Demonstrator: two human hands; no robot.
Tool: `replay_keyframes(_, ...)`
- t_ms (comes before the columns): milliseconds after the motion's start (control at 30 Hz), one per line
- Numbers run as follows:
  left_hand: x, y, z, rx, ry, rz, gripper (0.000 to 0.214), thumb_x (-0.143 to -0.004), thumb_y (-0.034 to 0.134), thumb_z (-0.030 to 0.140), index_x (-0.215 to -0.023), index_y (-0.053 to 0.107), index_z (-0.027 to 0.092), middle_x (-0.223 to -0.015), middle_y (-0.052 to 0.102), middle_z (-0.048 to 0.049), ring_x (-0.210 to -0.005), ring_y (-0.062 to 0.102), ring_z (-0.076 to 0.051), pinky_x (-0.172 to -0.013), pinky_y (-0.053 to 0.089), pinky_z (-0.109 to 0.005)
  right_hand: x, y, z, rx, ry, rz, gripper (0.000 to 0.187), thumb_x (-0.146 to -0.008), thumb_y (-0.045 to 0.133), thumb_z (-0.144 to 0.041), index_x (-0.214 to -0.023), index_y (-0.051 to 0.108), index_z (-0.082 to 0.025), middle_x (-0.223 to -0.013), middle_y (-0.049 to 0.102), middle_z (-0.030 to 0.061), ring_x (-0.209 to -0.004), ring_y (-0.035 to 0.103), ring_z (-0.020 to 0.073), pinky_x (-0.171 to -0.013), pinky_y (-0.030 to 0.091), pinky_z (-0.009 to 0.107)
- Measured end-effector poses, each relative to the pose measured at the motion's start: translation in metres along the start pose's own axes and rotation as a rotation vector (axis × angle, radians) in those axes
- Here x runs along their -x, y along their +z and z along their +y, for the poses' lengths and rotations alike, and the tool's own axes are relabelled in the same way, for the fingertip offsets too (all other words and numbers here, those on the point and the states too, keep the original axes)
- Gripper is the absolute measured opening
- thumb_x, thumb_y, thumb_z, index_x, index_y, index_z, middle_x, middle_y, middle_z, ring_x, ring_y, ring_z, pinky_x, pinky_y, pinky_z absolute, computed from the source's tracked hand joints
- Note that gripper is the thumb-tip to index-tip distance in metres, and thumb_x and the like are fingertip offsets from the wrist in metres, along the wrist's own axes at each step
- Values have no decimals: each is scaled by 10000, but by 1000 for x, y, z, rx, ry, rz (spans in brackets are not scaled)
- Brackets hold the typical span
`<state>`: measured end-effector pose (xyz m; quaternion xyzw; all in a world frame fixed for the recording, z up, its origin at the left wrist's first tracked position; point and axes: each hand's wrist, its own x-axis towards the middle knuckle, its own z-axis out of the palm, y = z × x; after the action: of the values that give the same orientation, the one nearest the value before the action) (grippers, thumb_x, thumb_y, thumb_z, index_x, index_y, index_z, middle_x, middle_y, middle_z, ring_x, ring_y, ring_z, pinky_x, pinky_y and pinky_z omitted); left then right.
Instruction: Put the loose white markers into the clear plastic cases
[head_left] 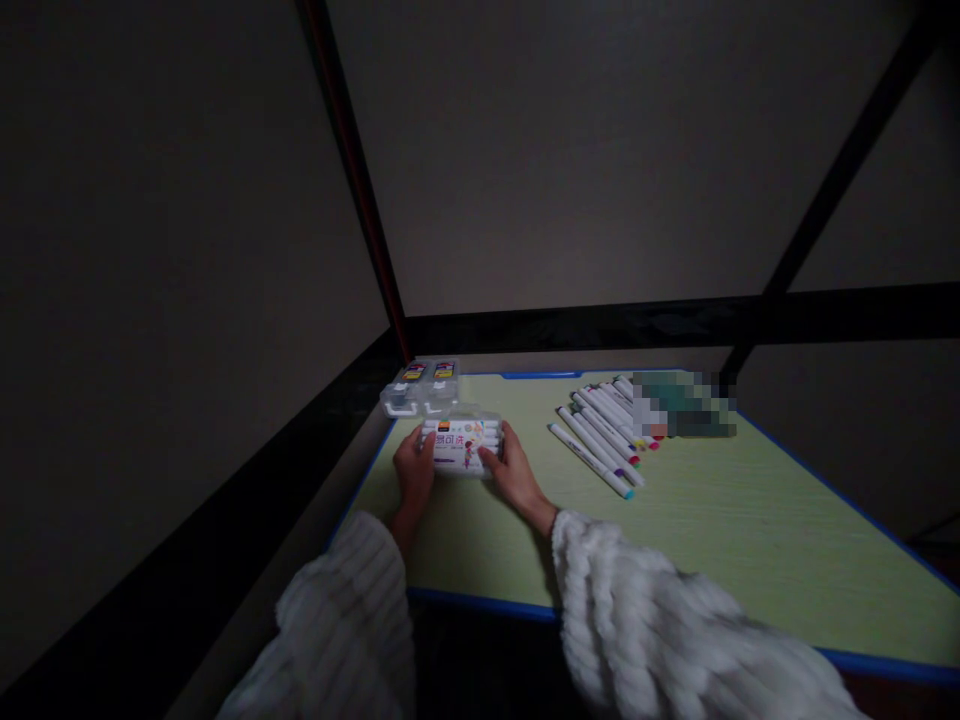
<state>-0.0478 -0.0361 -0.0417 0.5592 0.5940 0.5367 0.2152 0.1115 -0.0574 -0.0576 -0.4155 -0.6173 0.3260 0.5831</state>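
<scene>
Case [461, 447] between left hand [415, 476], right hand [514, 474]

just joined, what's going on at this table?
A person in fluffy white sleeves grips a clear marker case by its ends, with the left hand on the left end and the right hand on the right. The case is at the far left of the green table; whether it rests on the surface is unclear. Two more clear cases sit just behind it. A row of loose markers lies to the right, with neither hand on them.
</scene>
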Motion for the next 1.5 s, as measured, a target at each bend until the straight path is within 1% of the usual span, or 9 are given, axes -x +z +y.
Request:
replay_keyframes(100, -4, -9, -3, -45, -24, 31, 305, -871, 528, 315, -1123, 519, 144, -1122, 551, -71, -952, 575, -208, -793, 502, -396, -4, 15, -1, -4, 37, -9, 447, -742, 536, -240, -1161, 406, -158, -1151, 549, 117, -1063, 530, 214, -929, 426, 403)
replay_keyframes(233, -10, -20, -4, -146, -60, 85, 308, -869, 529, 318, -1123, 520, 143, -1126, 550, -69, -959, 572, -214, -797, 500, -399, -8, 29, -4, -8, 78, -36, 460, -669, 601, -245, -1088, 431, -158, -1041, 597, 85, -960, 579, 212, -869, 467, 401)
replay_keyframes(500, -20, -32, -3, -389, -182, 157, 304, -869, 532, 312, -1126, 519, 151, -1136, 546, -72, -965, 571, -211, -799, 499, -394, -11, 40, -7, 23, 88, -123, 524, -547, 644, -162, -1036, 460, -186, -954, 614, 27, -908, 594, 213, -796, 506, 372)
replay_keyframes(733, -23, -39, 5, -583, -299, 147, 302, -870, 530, 309, -1129, 515, 155, -1133, 546, -75, -966, 571, -206, -801, 498, -395, -10, 39, -13, 96, 74, -200, 557, -567, 637, -122, -1083, 436, -178, -1015, 593, 52, -935, 578, 210, -823, 483, 377)
replay_keyframes(867, -21, -42, 8, -671, -311, 152, 303, -873, 527, 309, -1133, 511, 154, -1130, 547, -78, -963, 572, -202, -801, 498, -398, -7, 36, -18, 132, 50, -229, 542, -610, 637, -124, -1110, 437, -179, -1001, 610, 47, -897, 591, 202, -800, 484, 354)
replay_keyframes(1033, -18, -45, 8, -740, -225, 166, 293, -876, 522, 308, -1125, 516, 155, -1125, 550, -77, -954, 574, -197, -798, 500, -393, -3, 34, -18, 191, 54, -243, 582, -654, 656, -148, -1183, 414, -161, -912, 642, 53, -788, 606, 192, -699, 492, 314)
replay_keyframes(1167, -17, -44, 7, -776, -76, 183, 270, -879, 516, 311, -1096, 532, 151, -1097, 565, -72, -938, 579, -188, -800, 496, -391, -2, 32, -19, 241, 35, -250, 516, -665, 674, -158, -1142, 478, -172, -887, 651, 50, -751, 605, 183, -669, 480, 292)
replay_keyframes(1333, -14, -27, 10, -786, 222, 107, 221, -861, 440, 192, -969, 619, 123, -1007, 637, -122, -962, 581, -247, -867, 438, -384, -2, 29, -24, 295, 26, -239, 418, -668, 675, -157, -1065, 544, -161, -799, 654, 46, -715, 602, 189, -640, 461, 284)
replay_keyframes(1500, -4, -8, 17, -766, 424, -8, 264, -827, 458, 267, -965, 636, 129, -997, 666, -110, -967, 592, -248, -895, 420, -366, 0, 29, -31, 326, 33, -228, 369, -679, 614, -117, -1034, 536, -178, -790, 656, 30, -679, 603, 174, -600, 445, 258)
